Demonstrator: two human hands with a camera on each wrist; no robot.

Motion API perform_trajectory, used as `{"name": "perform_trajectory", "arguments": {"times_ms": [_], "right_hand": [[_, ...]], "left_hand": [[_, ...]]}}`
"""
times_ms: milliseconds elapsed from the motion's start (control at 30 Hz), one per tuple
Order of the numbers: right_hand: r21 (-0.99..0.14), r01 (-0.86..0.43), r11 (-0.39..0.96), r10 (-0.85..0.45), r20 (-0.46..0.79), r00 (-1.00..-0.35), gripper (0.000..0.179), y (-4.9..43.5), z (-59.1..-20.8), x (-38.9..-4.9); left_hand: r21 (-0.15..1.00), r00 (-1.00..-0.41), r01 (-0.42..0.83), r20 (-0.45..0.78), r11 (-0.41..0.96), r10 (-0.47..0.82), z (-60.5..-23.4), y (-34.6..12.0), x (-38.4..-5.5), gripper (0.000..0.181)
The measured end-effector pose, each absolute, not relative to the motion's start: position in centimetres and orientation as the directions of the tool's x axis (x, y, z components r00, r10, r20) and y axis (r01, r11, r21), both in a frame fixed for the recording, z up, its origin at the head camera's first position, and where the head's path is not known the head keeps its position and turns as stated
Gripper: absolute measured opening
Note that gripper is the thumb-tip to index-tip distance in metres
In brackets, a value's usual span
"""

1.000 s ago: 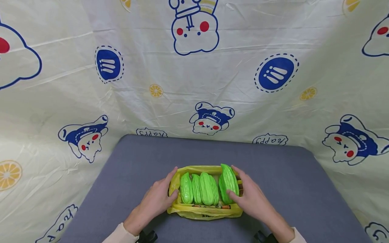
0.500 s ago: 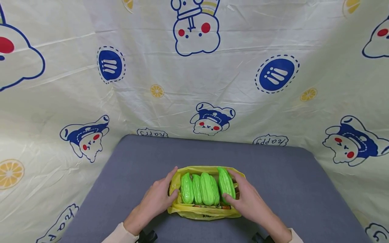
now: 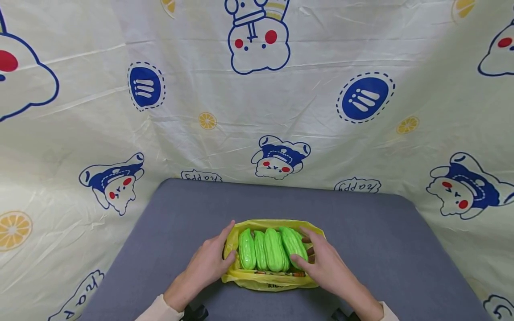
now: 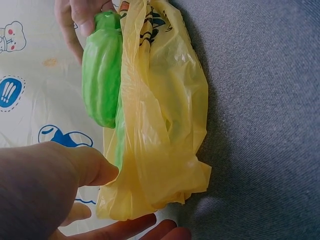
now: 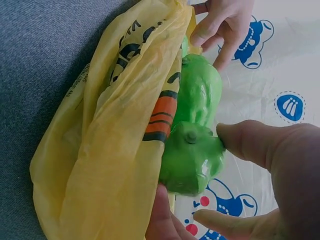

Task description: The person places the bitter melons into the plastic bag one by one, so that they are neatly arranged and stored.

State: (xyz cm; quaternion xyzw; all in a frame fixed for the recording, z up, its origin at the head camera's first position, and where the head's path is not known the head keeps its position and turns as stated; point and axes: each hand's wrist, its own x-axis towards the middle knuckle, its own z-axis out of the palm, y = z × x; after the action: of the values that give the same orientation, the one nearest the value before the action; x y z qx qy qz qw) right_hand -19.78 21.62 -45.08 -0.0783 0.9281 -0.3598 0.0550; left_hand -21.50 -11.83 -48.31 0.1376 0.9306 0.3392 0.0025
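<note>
A yellow plastic bag (image 3: 277,284) lies with its mouth spread, and several green ridged bitter melons (image 3: 274,249) sit side by side in it. On the bag's left side my left hand (image 3: 209,257) holds the edge, thumb over the rim and fingers outside. My right hand (image 3: 331,265) grips the rightmost bitter melon (image 3: 293,245), which leans left against its neighbour. In the right wrist view the thumb touches the stem end of that melon (image 5: 190,157), with fingers on its other side. Part of the melons is hidden behind the bag wall (image 4: 170,115).
The bag rests on a grey cloth-covered table (image 3: 281,200) near its front. A pale curtain (image 3: 180,80) printed with cartoon figures hangs behind and beside the table.
My right hand has moved left and lowered its bitter melon against the others, narrowing the gap between them. The left hand has stayed at the bag's left edge.
</note>
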Motion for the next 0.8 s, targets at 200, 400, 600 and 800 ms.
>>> {"name": "perform_trajectory", "arguments": {"times_ms": [200,400,600,800], "right_hand": [[-0.672,-0.101,0.734,-0.184,-0.053,-0.981,0.086,21.51,-45.14,-19.57],[-0.660,-0.115,0.742,-0.187,-0.039,-0.982,0.083,21.47,-45.09,-19.44],[-0.654,-0.116,0.747,-0.178,-0.029,-0.984,0.080,21.53,-44.99,-19.37],[-0.652,-0.136,0.746,-0.155,0.028,-0.987,0.069,21.84,-45.03,-19.28]], "left_hand": [[0.627,-0.963,0.255,0.094,0.736,0.253,-48.23,-11.82,-21.35,0.084],[0.626,-0.963,0.255,0.098,0.737,0.250,-48.12,-11.88,-21.24,0.084],[0.624,-0.965,0.249,0.094,0.741,0.246,-48.15,-11.89,-21.19,0.084],[0.619,-0.968,0.239,0.090,0.748,0.235,-48.28,-12.04,-21.26,0.084]]}}
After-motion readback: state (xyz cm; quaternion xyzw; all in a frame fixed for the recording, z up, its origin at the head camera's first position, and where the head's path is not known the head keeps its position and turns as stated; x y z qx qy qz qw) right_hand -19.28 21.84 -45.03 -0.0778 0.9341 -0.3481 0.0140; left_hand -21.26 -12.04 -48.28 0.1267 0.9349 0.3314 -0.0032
